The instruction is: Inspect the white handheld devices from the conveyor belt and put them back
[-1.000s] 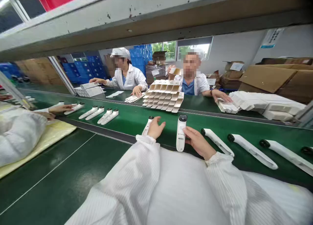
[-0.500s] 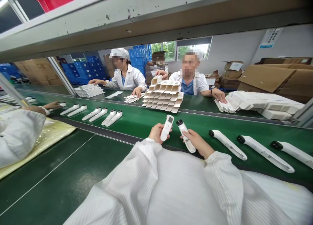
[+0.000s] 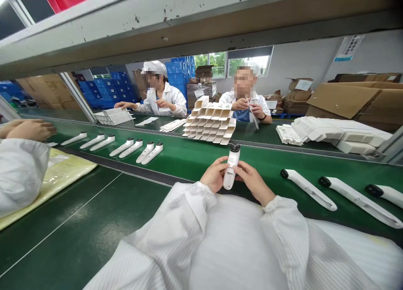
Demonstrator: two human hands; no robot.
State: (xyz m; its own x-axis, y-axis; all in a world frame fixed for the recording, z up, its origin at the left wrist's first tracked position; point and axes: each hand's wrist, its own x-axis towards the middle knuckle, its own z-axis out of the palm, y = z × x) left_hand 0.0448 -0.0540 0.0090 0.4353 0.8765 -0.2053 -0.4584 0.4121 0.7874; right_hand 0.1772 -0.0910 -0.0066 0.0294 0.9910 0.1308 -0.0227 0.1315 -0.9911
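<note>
Held nearly upright, the white device (image 3: 231, 166) is gripped from both sides by the left hand (image 3: 215, 175) and right hand (image 3: 253, 181), over the green conveyor belt (image 3: 189, 166), with similar devices (image 3: 308, 189) lying either side.

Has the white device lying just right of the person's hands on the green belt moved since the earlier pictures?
Yes: the white device has shifted rightward in view, away from the hands, while the window behind stayed in place.
</note>
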